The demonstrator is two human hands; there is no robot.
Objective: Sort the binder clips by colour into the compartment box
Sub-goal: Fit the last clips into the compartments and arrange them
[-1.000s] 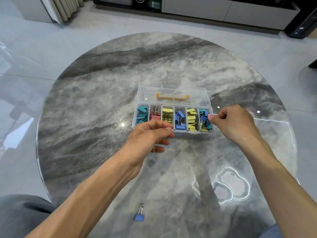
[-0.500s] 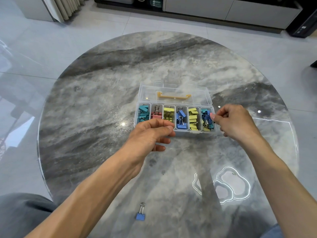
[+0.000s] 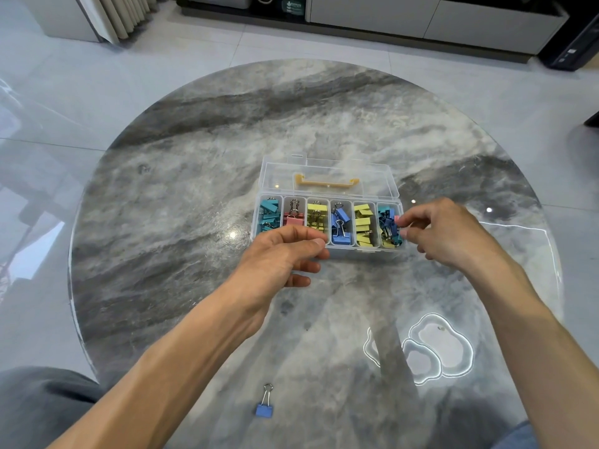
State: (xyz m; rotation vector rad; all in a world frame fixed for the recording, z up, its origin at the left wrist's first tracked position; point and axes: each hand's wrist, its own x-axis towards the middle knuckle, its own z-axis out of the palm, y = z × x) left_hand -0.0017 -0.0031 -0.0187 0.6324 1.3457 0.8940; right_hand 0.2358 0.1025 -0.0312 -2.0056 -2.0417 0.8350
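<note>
A clear compartment box [image 3: 329,249] lies open in the middle of the round table, lid folded back. Its six cells hold teal, pink, yellow, blue, yellow and mixed teal-blue binder clips. My left hand [image 3: 282,254] grips the box's front edge below the left cells. My right hand [image 3: 444,234] pinches a pink binder clip [image 3: 396,219] between thumb and forefinger, right over the mixed rightmost cell. One blue binder clip [image 3: 264,407] lies alone on the table near its front edge.
The round marble-patterned table [image 3: 181,196] has a glossy top with light glare. A yellow handle [image 3: 325,181] shows through the lid. A cabinet [image 3: 421,17] stands on the tiled floor beyond. My knee [image 3: 42,403] is at the lower left.
My right hand with the pink clip has shifted slightly left, closer over the rightmost cell. My left hand stays on the box's front edge.
</note>
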